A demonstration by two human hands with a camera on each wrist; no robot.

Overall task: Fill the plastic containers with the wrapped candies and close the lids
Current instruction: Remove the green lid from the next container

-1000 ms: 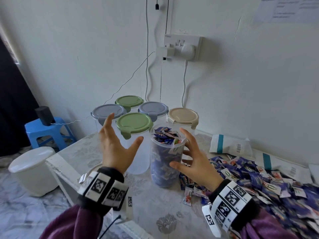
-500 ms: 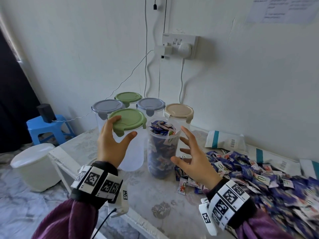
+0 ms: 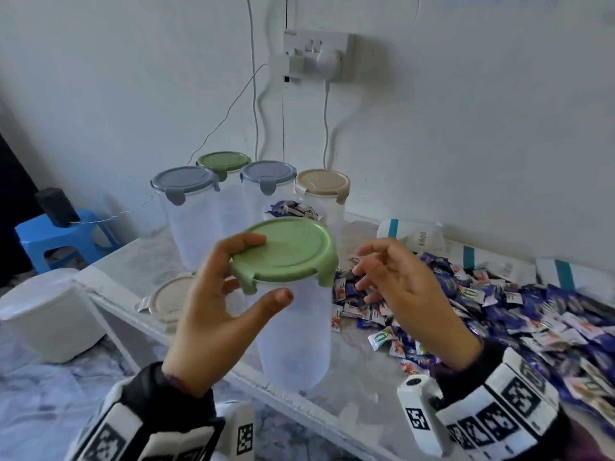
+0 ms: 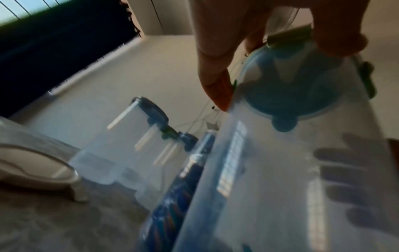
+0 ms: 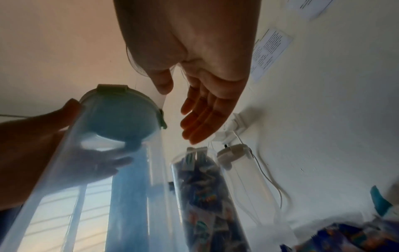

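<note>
1. Head view: the left hand grips a clear plastic container near its top, thumb across the front wall and fingers curled round the green lid; the container is held above the near edge of the table and looks empty.
2. The green lid is seated on it, with its clasp tabs hanging down over the rim.
3. The right hand hovers just right of the lid, fingers loosely spread, holding nothing.
4. Behind it stands an open container heaped with wrapped candies; its body is mostly hidden.
5. Four lidded containers stand at the wall: grey, green, grey, beige, all seemingly empty.
6. A heap of wrapped candies lies on the table to the right.
7. A loose beige lid lies on the table's left edge.
</note>
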